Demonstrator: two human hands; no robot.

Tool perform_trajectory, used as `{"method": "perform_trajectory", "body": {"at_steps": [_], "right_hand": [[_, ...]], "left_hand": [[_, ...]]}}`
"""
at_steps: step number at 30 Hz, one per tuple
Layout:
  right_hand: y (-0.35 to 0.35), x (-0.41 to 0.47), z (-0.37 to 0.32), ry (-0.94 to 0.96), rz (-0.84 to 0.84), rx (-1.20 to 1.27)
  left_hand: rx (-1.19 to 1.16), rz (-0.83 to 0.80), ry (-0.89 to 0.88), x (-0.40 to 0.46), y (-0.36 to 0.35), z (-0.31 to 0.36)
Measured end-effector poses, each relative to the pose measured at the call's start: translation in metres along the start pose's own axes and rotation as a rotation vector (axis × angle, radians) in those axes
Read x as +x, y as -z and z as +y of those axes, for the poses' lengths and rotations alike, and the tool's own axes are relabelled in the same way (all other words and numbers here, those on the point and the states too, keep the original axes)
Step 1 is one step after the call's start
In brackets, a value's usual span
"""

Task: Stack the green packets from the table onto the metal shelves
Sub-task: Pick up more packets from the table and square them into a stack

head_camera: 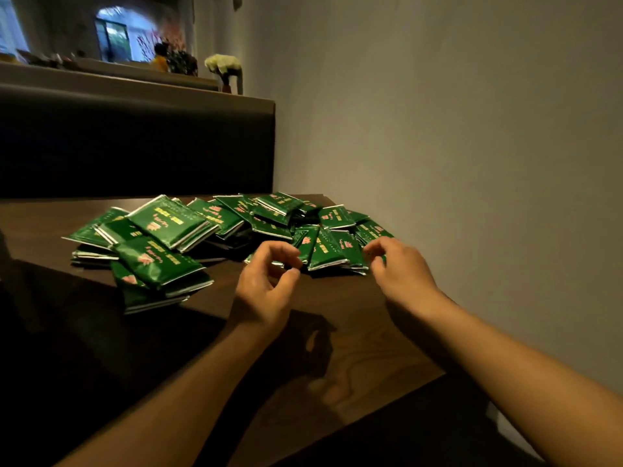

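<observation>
On the bench [364, 335], both hands, left [266, 291] and right [401, 271], are hovering loosely curled, empty, beside light, slippery green packets [323, 251], probably best pinched by edges

Just one head cam, looking forward and down over a dark wood table [354, 348] from close range, wall [472, 129] on the right.

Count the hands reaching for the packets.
2. Left hand at the near edge of the packets, fingers curled; right hand at the pile's right edge. Neither clearly holds one.
</observation>
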State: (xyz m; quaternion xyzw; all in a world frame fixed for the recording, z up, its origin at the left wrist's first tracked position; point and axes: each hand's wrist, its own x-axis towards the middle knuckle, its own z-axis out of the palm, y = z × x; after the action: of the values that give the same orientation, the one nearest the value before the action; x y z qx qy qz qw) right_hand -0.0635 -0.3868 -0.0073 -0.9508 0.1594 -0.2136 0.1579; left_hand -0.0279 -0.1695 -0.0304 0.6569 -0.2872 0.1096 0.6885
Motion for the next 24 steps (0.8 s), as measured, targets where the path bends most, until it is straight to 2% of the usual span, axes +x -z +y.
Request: {"method": "perform_trajectory", "body": {"at_steps": [4,8,12,16,22,24], "right_hand": [[-0.012,0.015,0.036,-0.088,-0.093,-0.388],[-0.018,0.021,0.049,-0.219,-0.235,-0.467],[-0.014,0.023,0.053,-0.276,-0.19,-0.373],[-0.007,0.022,0.058,-0.343,-0.215,-0.28],[0.014,0.011,0.053,-0.55,-0.292,0.041],[0.016,0.004,0.046,-0.535,-0.221,0.307]], "left_hand": [[-0.008,0.007,-0.031,0.002,0.009,-0.005],[0.085,-0.052,-0.055,-0.008,0.015,-0.009],[0.11,-0.065,-0.055,-0.009,0.013,-0.01],[0.13,-0.11,-0.016,-0.011,0.011,-0.013],[0.143,-0.121,-0.021,-0.013,0.011,-0.015],[0.152,-0.119,0.0,-0.012,0.011,-0.017]]}}
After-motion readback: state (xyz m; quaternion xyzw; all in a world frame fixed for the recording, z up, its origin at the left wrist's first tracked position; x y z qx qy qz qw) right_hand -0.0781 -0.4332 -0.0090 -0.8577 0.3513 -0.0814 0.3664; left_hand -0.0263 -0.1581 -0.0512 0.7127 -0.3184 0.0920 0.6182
